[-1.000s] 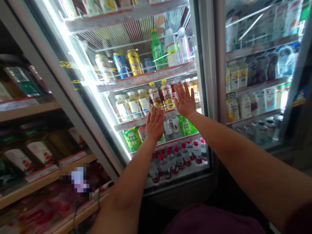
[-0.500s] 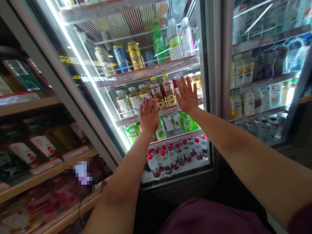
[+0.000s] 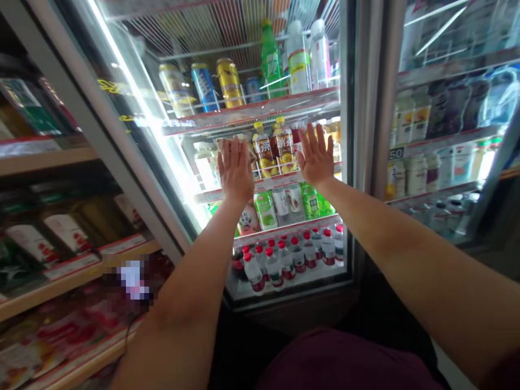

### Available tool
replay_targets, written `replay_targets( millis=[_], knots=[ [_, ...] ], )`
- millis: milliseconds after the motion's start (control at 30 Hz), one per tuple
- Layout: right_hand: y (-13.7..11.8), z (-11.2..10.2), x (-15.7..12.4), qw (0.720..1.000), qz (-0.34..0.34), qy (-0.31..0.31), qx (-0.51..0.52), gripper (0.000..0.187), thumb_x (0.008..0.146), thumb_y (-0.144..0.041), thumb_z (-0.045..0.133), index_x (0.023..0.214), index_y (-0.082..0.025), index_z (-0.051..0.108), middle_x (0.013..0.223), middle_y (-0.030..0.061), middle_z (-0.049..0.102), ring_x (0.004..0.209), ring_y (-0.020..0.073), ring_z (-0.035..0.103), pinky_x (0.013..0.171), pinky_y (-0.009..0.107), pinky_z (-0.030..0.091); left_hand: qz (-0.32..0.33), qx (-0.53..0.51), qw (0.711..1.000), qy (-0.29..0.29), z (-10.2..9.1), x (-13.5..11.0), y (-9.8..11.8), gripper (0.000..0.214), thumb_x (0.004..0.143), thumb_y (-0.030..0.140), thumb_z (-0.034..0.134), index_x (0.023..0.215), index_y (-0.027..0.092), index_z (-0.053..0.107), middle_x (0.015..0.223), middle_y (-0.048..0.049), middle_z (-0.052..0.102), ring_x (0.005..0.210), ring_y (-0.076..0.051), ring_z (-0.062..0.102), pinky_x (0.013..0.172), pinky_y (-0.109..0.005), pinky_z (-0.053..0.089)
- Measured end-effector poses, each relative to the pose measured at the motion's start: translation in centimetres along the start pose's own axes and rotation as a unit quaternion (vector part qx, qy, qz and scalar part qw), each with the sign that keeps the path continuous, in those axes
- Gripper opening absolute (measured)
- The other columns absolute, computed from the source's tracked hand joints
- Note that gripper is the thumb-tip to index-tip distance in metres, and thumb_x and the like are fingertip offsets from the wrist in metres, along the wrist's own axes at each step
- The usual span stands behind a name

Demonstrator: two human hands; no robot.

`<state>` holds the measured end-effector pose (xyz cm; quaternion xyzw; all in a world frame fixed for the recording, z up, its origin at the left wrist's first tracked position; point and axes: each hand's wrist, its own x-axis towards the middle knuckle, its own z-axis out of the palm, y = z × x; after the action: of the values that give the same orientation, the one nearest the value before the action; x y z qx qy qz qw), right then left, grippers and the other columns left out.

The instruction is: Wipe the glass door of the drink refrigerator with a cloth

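Observation:
My left hand [image 3: 236, 172] lies with its fingers out flat, holding a beige cloth [image 3: 252, 157] against the glass door of a lit drinks cooler. Only the cloth's edges show around the fingers; most of it is hidden. My right hand [image 3: 317, 157] is spread open, palm on or close to the same glass, with nothing seen in it. Behind the glass, between the two hands, stand iced tea bottles [image 3: 284, 143] with yellow caps. Below them are green cartons [image 3: 265, 210], and at the bottom are several red-capped water bottles [image 3: 274, 266].
Cans [image 3: 229, 84] and a green bottle [image 3: 271, 59] stand on an upper shelf in the cooler. A metal door frame [image 3: 370, 108] runs down to my right, beside a second cooler. To my left is a wooden shelf [image 3: 81, 276] with bottles and packages.
My left hand has moved left and slightly up across the glass, the cloth moving with it. My right hand stays at nearly the same place. The view has shifted slightly.

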<state>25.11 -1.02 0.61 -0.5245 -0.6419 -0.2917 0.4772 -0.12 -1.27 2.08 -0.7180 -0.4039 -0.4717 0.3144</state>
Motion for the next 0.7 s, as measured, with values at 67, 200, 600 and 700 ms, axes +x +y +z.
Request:
replay_targets(
  millis=[67, 200, 600, 700],
  knots=[
    [0.0, 0.0, 0.0, 1.000, 0.001, 0.000, 0.000, 0.069, 0.110, -0.035, 0.032, 0.177, -0.019, 0.034, 0.185, 0.0045, 0.024, 0.174, 0.0310, 0.016, 0.141, 0.065, 0.013, -0.002, -0.008, 1.000, 0.015, 0.2, 0.2, -0.1, 0.066, 0.105, 0.012, 0.049, 0.171, 0.015, 0.047, 0.180, -0.0144, 0.034, 0.171, -0.034, 0.015, 0.140, -0.061, 0.010],
    [0.1, 0.1, 0.0, 1.000, -0.002, 0.004, 0.002, 0.068, 0.110, -0.035, 0.031, 0.177, -0.020, 0.033, 0.186, 0.0048, 0.024, 0.174, 0.0309, 0.015, 0.142, 0.065, 0.012, 0.038, -0.013, 0.999, -0.012, 0.7, -0.8, 0.0, 0.063, 0.104, 0.013, 0.050, 0.168, 0.016, 0.052, 0.177, -0.0130, 0.040, 0.170, -0.032, 0.019, 0.141, -0.057, 0.012],
    [0.0, 0.2, -0.1, 1.000, -0.001, 0.011, -0.005, 0.066, 0.112, -0.035, 0.031, 0.176, -0.020, 0.034, 0.185, 0.0048, 0.025, 0.174, 0.0300, 0.018, 0.142, 0.063, 0.012, 0.075, -0.010, 0.997, -0.012, 1.3, -2.1, 0.4, 0.065, 0.104, 0.009, 0.051, 0.168, 0.018, 0.051, 0.176, -0.0117, 0.042, 0.170, -0.030, 0.020, 0.140, -0.057, 0.014],
    [-0.1, 0.3, -0.2, 1.000, 0.002, 0.011, -0.012, 0.066, 0.112, -0.034, 0.031, 0.176, -0.019, 0.035, 0.185, 0.0058, 0.025, 0.173, 0.0301, 0.019, 0.141, 0.064, 0.015, 0.081, 0.003, 0.996, -0.034, 1.2, -2.2, 0.5, 0.066, 0.103, 0.008, 0.053, 0.169, 0.019, 0.052, 0.176, -0.0115, 0.041, 0.169, -0.031, 0.022, 0.141, -0.056, 0.013]
  ],
)
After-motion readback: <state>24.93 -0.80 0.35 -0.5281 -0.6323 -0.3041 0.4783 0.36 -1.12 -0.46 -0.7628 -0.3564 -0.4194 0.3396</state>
